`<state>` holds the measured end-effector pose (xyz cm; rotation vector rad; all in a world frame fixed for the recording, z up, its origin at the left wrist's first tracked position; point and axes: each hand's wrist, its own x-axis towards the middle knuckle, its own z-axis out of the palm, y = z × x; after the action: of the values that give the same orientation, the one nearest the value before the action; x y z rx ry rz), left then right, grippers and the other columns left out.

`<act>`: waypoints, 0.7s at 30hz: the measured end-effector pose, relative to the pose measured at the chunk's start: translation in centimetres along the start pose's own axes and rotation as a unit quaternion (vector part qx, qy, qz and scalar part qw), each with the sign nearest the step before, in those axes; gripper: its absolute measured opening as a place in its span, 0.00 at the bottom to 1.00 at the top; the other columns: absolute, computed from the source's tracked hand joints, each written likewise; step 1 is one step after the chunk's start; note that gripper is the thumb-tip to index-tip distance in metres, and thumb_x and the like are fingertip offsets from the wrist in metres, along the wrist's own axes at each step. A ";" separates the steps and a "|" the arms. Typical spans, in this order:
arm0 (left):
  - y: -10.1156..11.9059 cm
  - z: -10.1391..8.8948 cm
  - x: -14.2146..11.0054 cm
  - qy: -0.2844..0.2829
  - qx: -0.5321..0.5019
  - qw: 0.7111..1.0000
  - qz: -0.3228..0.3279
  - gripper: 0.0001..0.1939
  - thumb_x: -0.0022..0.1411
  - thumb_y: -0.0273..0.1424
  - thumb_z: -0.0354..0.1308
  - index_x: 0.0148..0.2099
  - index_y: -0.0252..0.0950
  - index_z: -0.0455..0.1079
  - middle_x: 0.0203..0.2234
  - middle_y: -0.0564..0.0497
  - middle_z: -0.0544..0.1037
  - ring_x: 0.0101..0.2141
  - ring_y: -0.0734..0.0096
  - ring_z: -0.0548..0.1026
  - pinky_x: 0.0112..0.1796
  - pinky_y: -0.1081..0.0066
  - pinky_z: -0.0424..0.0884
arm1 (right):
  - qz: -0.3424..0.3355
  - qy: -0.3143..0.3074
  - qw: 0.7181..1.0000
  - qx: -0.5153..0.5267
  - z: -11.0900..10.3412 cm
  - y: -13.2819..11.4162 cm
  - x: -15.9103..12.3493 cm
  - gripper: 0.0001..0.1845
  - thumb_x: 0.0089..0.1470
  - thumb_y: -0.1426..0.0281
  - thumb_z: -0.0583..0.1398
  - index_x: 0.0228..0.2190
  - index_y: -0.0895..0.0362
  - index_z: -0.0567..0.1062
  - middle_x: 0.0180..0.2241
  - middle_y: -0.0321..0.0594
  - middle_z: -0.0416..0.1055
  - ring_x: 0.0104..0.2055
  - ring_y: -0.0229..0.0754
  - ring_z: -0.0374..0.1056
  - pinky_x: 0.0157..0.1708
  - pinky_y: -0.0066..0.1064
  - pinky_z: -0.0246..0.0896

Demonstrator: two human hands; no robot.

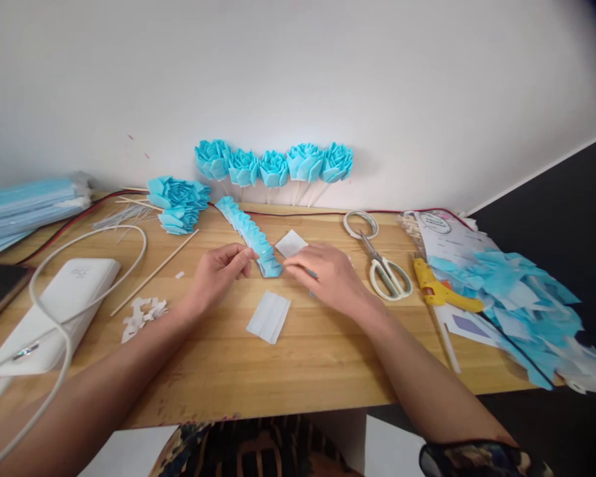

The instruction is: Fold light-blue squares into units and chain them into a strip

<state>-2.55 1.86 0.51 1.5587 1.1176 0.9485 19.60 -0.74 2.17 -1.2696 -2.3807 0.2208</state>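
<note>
A strip of overlapping folded blue petals (248, 230) lies slanting across the middle of the table. At its near left edge, my left hand (223, 273) is closed, with thumb and forefinger pinched on the strip. My right hand (332, 278) is just right of the strip's near end, fingers bent and pressed together; what they hold is hidden. A bit of blue shows under that palm. Beyond the right fingers lies a white square piece (291, 243), partly covered. Another pleated white piece (269, 317) rests between my forearms.
Finished blue flowers (273, 169) on sticks lean against the wall; more flowers (176, 202) lie at left. Scissors (387, 275), a tape roll (361, 225), a yellow glue gun (444, 288) and blue scraps (526, 298) are right. A white power bank (54, 318) with looping cable sits left.
</note>
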 end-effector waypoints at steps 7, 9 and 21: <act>0.0 0.1 -0.1 -0.004 0.009 1.000 0.004 0.16 0.61 0.40 0.52 0.31 0.32 0.72 0.19 0.54 0.69 0.21 0.77 0.63 0.24 0.76 0.59 | -0.019 -0.138 0.990 0.024 1.8 -1.5 -0.1 0.06 0.57 0.67 0.59 0.32 0.55 0.75 0.34 0.39 0.74 0.38 0.41 0.68 0.33 0.30 0.55; 0.0 0.2 -0.1 -0.014 0.019 1.000 0.007 0.16 0.61 0.39 0.52 0.29 0.32 0.70 0.19 0.54 0.69 0.22 0.77 0.63 0.24 0.76 0.59 | -0.019 -0.144 0.989 0.029 2.0 -1.7 -0.1 0.03 0.55 0.70 0.60 0.31 0.56 0.74 0.33 0.39 0.73 0.37 0.41 0.68 0.33 0.30 0.55; 0.2 0.5 -0.6 -0.181 0.067 0.981 0.014 0.16 0.61 0.41 0.53 0.34 0.32 0.71 0.24 0.54 0.70 0.26 0.75 0.65 0.26 0.76 0.59 | 0.087 0.001 0.969 0.231 1.7 -1.1 0.0 0.03 0.53 0.73 0.58 0.32 0.54 0.72 0.30 0.33 0.73 0.32 0.36 0.68 0.33 0.26 0.59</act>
<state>-2.25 1.11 0.55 1.7752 0.9174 0.5832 17.99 -1.27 1.07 -1.2402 -2.0449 0.7765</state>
